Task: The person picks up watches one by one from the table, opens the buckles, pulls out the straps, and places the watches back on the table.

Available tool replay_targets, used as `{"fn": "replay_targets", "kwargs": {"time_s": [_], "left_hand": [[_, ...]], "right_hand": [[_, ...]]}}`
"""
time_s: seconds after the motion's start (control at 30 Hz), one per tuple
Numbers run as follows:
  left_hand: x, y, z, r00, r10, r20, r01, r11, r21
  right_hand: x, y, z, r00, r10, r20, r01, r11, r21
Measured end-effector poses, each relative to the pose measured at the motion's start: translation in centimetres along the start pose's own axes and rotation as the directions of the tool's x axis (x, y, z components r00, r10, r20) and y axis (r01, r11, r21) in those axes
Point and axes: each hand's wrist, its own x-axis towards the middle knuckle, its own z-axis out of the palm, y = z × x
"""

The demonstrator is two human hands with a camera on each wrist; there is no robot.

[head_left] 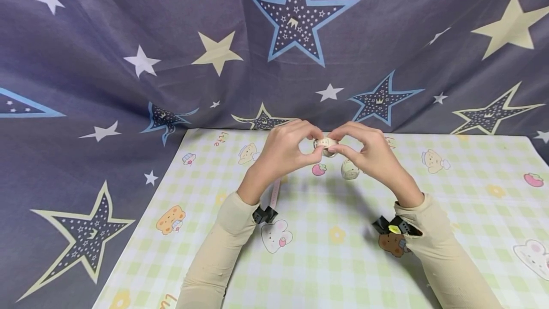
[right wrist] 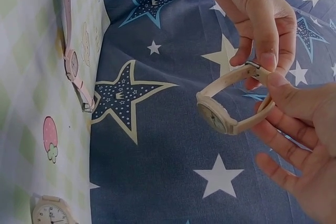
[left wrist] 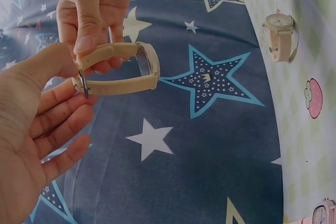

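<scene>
A beige wristwatch [right wrist: 215, 114] is held up above the far part of the table, its strap bent into a loop. My left hand [head_left: 288, 146] pinches the strap's metal buckle [left wrist: 82, 80] end between thumb and fingers. From the other side, my right hand [head_left: 365, 146] pinches the strap close to that buckle, thumb on top. The strap ends meet at the fingertips, and the dial hangs on the far side of the loop. Beneath the right hand, a second pale watch [head_left: 350, 170] stands on the table.
A pink-strapped watch [right wrist: 73, 65] lies stretched out on the table near my left wrist. The table wears a green-checked cloth [head_left: 313, 271] with cartoon prints. Behind its far edge hangs a dark curtain [head_left: 274, 85] with stars. Black wrist mounts [head_left: 265, 214] sit under both sleeves.
</scene>
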Motion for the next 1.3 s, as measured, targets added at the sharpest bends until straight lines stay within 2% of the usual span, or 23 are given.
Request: {"fn": "replay_targets", "kwargs": {"time_s": [0.27, 0.63, 0.93, 1.3], "left_hand": [[-0.04, -0.03, -0.25, 1.0, -0.012, 0.021, 0.013, 1.0, -0.019], [-0.03, -0.1, 0.07, 0.998, -0.028, 0.052, 0.027, 1.0, 0.009], [0.01, -0.15, 0.21, 0.999, 0.002, 0.033, -0.002, 1.0, 0.004], [0.07, 0.1, -0.29, 0.999, 0.001, 0.043, 0.0, 1.0, -0.026]], "right_hand": [[-0.01, -0.05, -0.1, 1.0, 0.008, 0.006, -0.008, 1.0, 0.003], [-0.01, -0.03, 0.01, 1.0, -0.006, 0.0, 0.006, 0.999, -0.031], [0.05, 0.2, 0.17, 1.0, -0.024, -0.002, 0.024, 0.998, -0.054], [0.07, -0.1, -0.05, 1.0, -0.023, -0.002, 0.023, 0.999, -0.041]]}}
